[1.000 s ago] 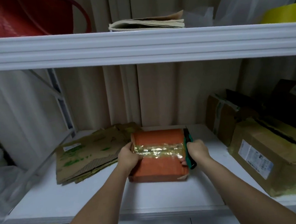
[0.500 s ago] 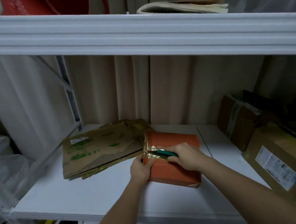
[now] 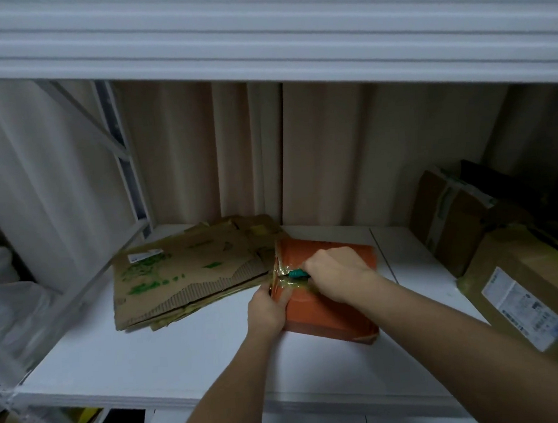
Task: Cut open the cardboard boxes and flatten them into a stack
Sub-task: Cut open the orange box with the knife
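White shelf (image 3: 169, 358), curtain behind. Left hand (image 3: 268, 310) grips the orange box's (image 3: 323, 316) near-left corner mid-shelf, right hand (image 3: 335, 275) is wrapped round a green cutter (image 3: 297, 273) at the tape seam (image 3: 283, 276). Flattened cardboard (image 3: 183, 276) is already stacked toward the left edge; two taped boxes (image 3: 517, 285) wait at the right. Roughly halfway, I'd judge.

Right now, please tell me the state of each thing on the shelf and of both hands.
Orange box: closed, tape across the top.
Cutter: held, tip at the tape near the box's left edge.
Right hand: grips the cutter.
Left hand: holds the box's left edge.
Flat cardboard: flattened, stacked left of the box.
Brown boxes: taped, not flattened.
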